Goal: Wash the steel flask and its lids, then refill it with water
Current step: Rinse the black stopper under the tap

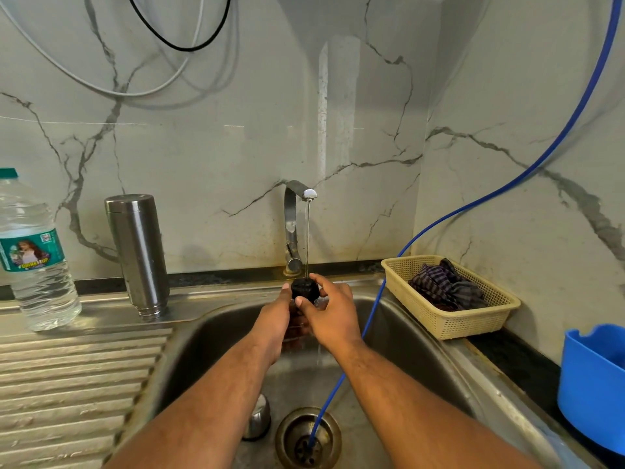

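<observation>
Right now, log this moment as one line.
step: rinsing | left hand, right hand: both gripping black round lid under running steel tap | tall steel flask: standing on drainboard | domed steel cap: lying in sink

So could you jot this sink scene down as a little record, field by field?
tap: running
black lid: under the stream, held by both hands
left hand: holds the lid's left side
right hand: pinches its right side
steel flask: standing on the ledge, left of the tap
steel cap: in the sink, beside the drain
blue tube: ends in the drain
</observation>
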`<state>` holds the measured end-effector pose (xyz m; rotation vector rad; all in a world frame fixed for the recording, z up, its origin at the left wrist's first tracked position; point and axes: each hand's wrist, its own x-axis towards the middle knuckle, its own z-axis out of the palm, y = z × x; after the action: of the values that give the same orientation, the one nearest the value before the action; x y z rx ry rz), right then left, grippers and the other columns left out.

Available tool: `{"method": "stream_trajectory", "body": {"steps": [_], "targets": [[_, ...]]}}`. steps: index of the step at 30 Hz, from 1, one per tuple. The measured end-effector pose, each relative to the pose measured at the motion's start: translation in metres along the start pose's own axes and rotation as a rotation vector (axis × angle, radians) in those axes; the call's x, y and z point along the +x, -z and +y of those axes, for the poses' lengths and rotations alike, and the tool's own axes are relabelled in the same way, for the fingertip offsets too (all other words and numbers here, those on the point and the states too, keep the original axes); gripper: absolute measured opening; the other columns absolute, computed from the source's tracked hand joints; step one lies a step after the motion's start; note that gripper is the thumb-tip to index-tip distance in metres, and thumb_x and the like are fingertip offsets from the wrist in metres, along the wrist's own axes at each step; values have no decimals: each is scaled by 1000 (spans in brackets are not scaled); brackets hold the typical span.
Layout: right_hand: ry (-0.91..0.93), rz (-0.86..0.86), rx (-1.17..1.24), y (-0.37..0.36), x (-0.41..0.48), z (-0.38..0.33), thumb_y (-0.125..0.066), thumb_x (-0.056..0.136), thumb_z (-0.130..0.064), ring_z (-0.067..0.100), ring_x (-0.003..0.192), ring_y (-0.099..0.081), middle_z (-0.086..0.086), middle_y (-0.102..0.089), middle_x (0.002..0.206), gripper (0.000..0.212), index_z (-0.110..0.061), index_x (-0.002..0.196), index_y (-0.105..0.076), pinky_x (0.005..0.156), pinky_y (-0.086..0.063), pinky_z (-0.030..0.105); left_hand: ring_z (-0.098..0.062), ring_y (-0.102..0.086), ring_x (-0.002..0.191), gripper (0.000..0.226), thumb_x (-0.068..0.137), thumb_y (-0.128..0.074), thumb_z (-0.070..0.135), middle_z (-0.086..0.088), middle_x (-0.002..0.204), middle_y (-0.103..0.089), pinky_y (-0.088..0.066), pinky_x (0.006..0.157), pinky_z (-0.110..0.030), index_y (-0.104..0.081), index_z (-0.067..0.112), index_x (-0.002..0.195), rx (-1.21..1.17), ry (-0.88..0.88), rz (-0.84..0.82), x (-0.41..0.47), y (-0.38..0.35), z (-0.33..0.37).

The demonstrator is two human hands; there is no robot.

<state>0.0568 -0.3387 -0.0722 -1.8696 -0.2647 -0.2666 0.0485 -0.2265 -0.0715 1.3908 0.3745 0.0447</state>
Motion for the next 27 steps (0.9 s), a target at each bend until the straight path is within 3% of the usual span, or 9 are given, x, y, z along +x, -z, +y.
{"method": "stream_trajectory", "body": {"steps": [2,5,7,10,15,18,21,24,27], "targets": [[-10,-4,12,1,2,1,-73,94,-30,3,109,-50,-11,-43,129,55,-35,145,-53,75,-42,2,-26,-71,83,60,103,-40,61,-13,92,-78,-56,73,-38,-73,12,102,14,-5,-4,0,1,-1],[-110,9,135,1,4,1,-68,97,-36,2,92,-61,-14,-60,113,41,-25,136,-60,59,-44,4,-27,-74,86,56,101,-47,60,-14,95,-77,-58,80,-39,-71,10,99,18,-84,25,2,1,-1],[-257,30,340,0,5,1,-66,99,-40,12,79,-73,-2,-75,100,36,-15,124,-66,61,-55,16,-28,-75,89,50,97,-58,56,-13,95,-78,-60,86,-43,-72,8,101,40,-193,39,4,1,0],[-372,9,473,-1,6,1,-62,100,-42,19,74,-74,9,-79,91,33,-12,115,-67,66,-61,27,-28,-73,87,52,84,-76,48,-16,102,-75,-61,88,-48,-66,5,112,-12,-283,-9,2,-1,4],[-374,-18,367,2,5,1,-52,102,-53,24,65,-71,15,-77,79,51,-7,100,-72,69,-63,37,-17,-68,106,33,92,-73,30,1,122,-67,-60,79,-27,-68,30,125,172,-509,-188,-1,11,10],[-352,20,294,3,5,4,-50,102,-55,22,63,-72,13,-77,75,50,-10,96,-72,64,-63,34,-11,-67,113,37,95,-71,21,6,124,-68,-57,94,-29,-66,30,130,328,-535,-315,5,19,7],[-234,5,192,0,5,4,-51,103,-51,16,82,-74,4,-77,97,39,-19,117,-69,71,-62,28,-11,-67,114,30,100,-64,23,4,121,-71,-56,97,-33,-65,26,130,342,-528,-212,12,16,3],[-41,-34,52,-7,6,2,-54,104,-44,15,114,-61,0,-60,132,42,-33,144,-49,92,-54,28,-18,-72,96,29,106,-52,32,-10,109,-75,-58,77,-28,-70,16,121,214,-406,-121,13,12,4],[33,-60,-69,-4,3,0,-47,107,-43,11,113,-50,4,-51,137,40,-27,143,-45,89,-42,21,-24,-67,87,35,107,-47,42,-13,102,-73,-57,72,-35,-68,15,111,285,-318,-93,13,9,3]]}}
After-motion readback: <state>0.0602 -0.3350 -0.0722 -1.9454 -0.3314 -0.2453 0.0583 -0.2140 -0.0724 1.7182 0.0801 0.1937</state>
